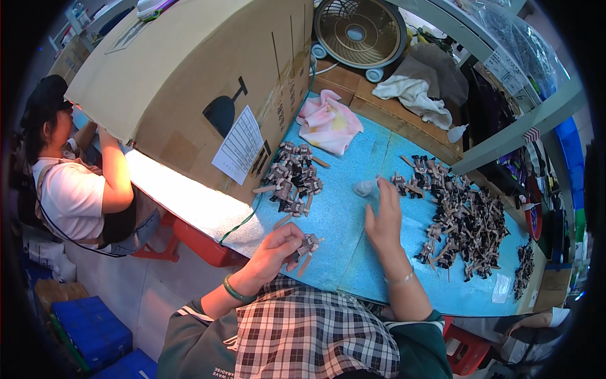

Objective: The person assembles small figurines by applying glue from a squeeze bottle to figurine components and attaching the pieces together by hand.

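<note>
Near the table's front edge, my left hand [276,251] is closed on a small grey-brown toy figure [308,244] with black parts and tan limbs. My right hand [384,221] is over the blue mat with its thumb and fingers apart. Beside its fingertips lies a small whitish squeeze bottle [363,187]; whether the fingers touch it I cannot tell. One cluster of similar figures [294,177] lies beyond my left hand. A much larger pile of figures [470,227] spreads to the right of my right hand.
A big cardboard box [208,88] stands at the left of the blue mat [344,237]. A pink cloth [330,122], a fan [360,31] and a white rag [413,98] are at the back. A grey metal frame post [524,132] slants across the right. Another person [76,177] sits at left.
</note>
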The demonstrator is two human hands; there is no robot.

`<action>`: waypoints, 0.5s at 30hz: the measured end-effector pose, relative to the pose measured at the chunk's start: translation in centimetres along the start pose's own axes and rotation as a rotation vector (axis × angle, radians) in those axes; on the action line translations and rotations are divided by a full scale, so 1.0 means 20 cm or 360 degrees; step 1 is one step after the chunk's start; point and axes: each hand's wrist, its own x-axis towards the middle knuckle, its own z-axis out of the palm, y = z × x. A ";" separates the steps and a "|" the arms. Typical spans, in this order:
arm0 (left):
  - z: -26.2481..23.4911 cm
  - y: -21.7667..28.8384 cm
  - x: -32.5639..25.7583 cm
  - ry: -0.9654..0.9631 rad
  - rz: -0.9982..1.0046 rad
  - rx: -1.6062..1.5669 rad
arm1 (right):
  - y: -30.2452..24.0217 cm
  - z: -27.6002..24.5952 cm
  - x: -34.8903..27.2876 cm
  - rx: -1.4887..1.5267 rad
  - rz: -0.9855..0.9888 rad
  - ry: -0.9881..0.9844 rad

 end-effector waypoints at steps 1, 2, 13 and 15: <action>0.00 0.01 0.00 0.0005 0.0000 -0.0008 | -0.06 -0.04 -0.03 -0.0110 -0.0079 0.0145; 0.01 0.02 0.00 -0.0114 -0.0065 -0.0158 | -0.10 -0.08 -0.06 -0.0110 -0.0077 0.0136; 0.04 -0.08 0.03 -0.0390 -0.0687 -0.0693 | -0.13 -0.13 -0.17 0.1667 0.0525 -0.1431; 0.08 -0.05 0.00 -0.0339 -0.0800 -0.0652 | -0.14 -0.14 -0.18 0.1675 0.0581 -0.1497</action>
